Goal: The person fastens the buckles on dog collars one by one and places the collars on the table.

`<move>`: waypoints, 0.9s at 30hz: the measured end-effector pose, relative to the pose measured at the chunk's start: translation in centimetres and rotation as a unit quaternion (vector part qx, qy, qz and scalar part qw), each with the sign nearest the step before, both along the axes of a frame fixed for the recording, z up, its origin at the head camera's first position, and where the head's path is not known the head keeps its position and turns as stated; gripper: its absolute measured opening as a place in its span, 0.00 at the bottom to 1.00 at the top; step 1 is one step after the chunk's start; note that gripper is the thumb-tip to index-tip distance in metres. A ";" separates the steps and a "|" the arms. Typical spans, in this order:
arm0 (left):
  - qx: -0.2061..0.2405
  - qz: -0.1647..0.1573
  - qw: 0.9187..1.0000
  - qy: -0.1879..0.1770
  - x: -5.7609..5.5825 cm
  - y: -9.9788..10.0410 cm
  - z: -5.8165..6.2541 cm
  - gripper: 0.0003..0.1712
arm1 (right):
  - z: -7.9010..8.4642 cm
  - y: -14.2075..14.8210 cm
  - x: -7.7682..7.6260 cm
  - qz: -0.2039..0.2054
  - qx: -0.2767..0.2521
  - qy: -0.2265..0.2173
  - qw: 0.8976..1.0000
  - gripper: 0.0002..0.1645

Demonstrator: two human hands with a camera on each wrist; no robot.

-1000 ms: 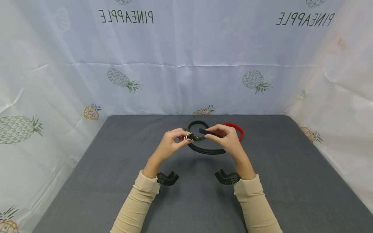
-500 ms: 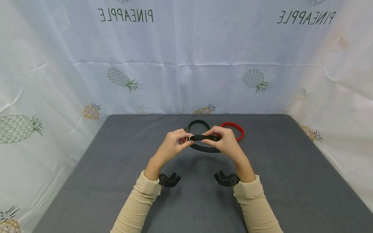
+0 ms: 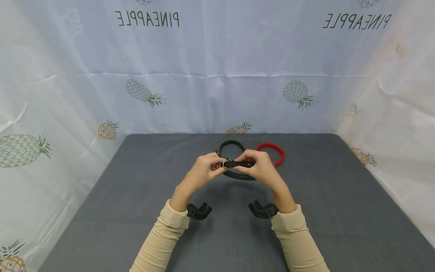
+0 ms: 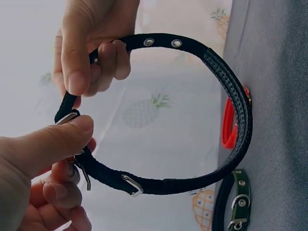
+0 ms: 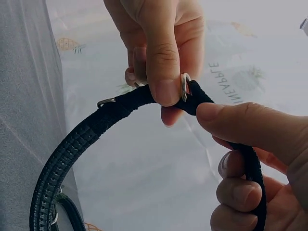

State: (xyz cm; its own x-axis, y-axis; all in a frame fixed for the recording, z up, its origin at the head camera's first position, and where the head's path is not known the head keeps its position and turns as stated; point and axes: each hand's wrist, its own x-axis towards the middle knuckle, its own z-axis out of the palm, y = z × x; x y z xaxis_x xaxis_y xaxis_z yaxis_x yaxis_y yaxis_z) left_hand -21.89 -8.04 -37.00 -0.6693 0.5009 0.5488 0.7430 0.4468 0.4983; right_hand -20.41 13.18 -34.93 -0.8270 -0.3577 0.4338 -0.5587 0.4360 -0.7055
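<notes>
A black dog collar point(image 4: 168, 186) with metal eyelets hangs in a loop between my two hands. My left hand point(image 3: 204, 169) pinches its buckle end between thumb and fingers, at a silver ring point(image 5: 185, 87). With thumb and curled fingers my right hand point(image 3: 257, 165) grips the strap's free end; in the right wrist view the strap tip meets the ring beside the left thumb. The buckle prong point(image 4: 84, 174) juts out below the left thumb in the left wrist view. Part of the buckle is hidden by the left fingers.
On the grey table point(image 3: 142, 196) behind the hands lie a dark green collar point(image 3: 232, 142) with metal fittings and a red collar point(image 3: 280, 152). White curtains point(image 3: 204, 49) with pineapple prints stand at the back and both sides.
My right hand has brought the strap end leftward to the ring in my left hand; it was apart from it a second ago. Both hands have come slightly closer together.
</notes>
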 end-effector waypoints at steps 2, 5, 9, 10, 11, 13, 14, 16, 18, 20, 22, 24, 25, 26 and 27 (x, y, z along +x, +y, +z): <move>-0.003 0.000 1.000 0.000 0.1 0.1 0.0 0.05 | 0.0 0.0 0.0 0.002 0.002 -0.006 1.000 0.09; -0.008 0.002 1.000 0.004 0.1 0.2 0.0 0.05 | -0.1 0.0 -0.1 0.003 0.006 -0.012 1.000 0.09; -0.021 0.006 1.000 0.008 0.3 0.3 0.1 0.04 | -0.1 0.0 -0.1 0.005 0.014 -0.011 1.000 0.09; -0.025 0.006 1.000 0.008 0.3 0.4 0.1 0.04 | -0.1 0.0 -0.1 0.005 0.016 -0.011 1.000 0.09; -0.030 0.008 0.999 0.010 0.3 0.4 0.1 0.04 | -0.1 -0.1 -0.1 0.005 0.019 -0.010 1.000 0.09; -0.039 0.012 0.999 0.014 0.4 0.5 0.2 0.03 | -0.1 -0.1 0.0 -0.001 0.026 -0.010 1.000 0.09; -0.044 0.015 0.999 0.016 0.4 0.5 0.2 0.03 | -0.1 -0.2 0.0 -0.004 0.030 -0.009 1.000 0.08; -0.057 0.023 0.998 0.021 0.5 0.6 0.2 0.04 | -0.2 -0.4 0.0 -0.013 0.040 -0.007 0.999 0.08; -0.070 0.033 0.997 0.027 0.5 0.6 0.1 0.04 | -0.2 -0.6 0.1 -0.021 0.048 -0.004 0.999 0.07; -0.082 0.041 0.995 0.033 0.6 0.7 0.1 0.04 | -0.2 -0.8 0.2 -0.027 0.054 -0.003 0.998 0.07; -0.093 0.045 0.994 0.038 0.7 0.7 0.1 0.04 | -0.3 -1.0 0.2 -0.028 0.056 0.000 0.998 0.07; -0.100 0.047 0.993 0.040 0.7 0.8 0.1 0.05 | -0.4 -1.3 0.3 -0.026 0.055 0.000 0.998 0.07; -0.101 0.047 0.993 0.040 0.7 0.8 0.1 0.05 | -0.5 -1.4 0.3 -0.024 0.056 0.002 0.998 0.07; -0.101 0.046 0.993 0.041 0.8 0.8 0.1 0.06 | -0.5 -1.5 0.3 -0.022 0.056 0.003 0.998 0.07; -0.101 0.045 0.993 0.044 0.8 0.7 0.1 0.06 | -0.6 -1.6 0.3 -0.021 0.057 0.005 0.998 0.07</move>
